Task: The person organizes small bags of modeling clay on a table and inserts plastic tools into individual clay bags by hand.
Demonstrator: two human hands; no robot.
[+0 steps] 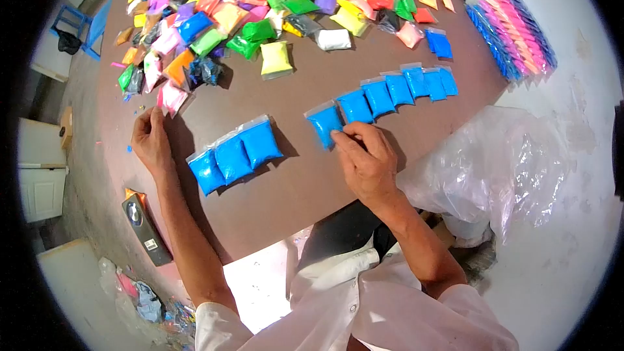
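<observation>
My right hand (367,159) pinches the lower right corner of a blue packet (323,125), a small clear bag with soft blue filling, at the near end of a slanted row. Several more blue packets (378,96) overlap in that row, reaching away to the right. My left hand (153,140) has its fingertips pressed together at the table's left side, right beside a pink packet (172,96); whether it grips that packet's edge I cannot tell. Between my hands, three blue packets (233,158) lie side by side, overlapping.
A large heap of mixed-colour packets (279,0) covers the far side of the brown table (273,221). Bundled blue, pink and peach packets (513,32) lie at the right edge. Clear plastic bags (487,169) sit near right. A dark box (146,231) lies at the left edge.
</observation>
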